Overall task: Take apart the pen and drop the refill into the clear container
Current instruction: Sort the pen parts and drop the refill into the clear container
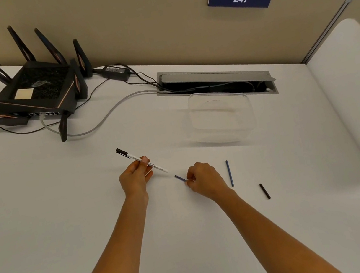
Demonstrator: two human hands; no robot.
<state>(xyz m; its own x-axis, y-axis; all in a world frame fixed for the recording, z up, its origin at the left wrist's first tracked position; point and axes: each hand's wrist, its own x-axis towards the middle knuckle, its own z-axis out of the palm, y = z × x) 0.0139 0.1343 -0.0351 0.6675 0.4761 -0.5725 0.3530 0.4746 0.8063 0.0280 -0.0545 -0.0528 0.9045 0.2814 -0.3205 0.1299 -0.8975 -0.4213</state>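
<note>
Left hand (134, 177) pinched pen barrel (141, 160) steady, open end toward right hand (202, 179), which gripped blue refill (180, 178), apparently just clear. Container (221, 114) waited open beyond.

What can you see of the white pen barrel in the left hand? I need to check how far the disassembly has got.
The white pen barrel is a slim, plastic-looking tube with small dark print along its side and a black cap end pointing up and left. The left hand pinches it near the middle, holding it tilted above the desk. Its lower right end is bare, apart from the blue piece in the right hand.
</note>
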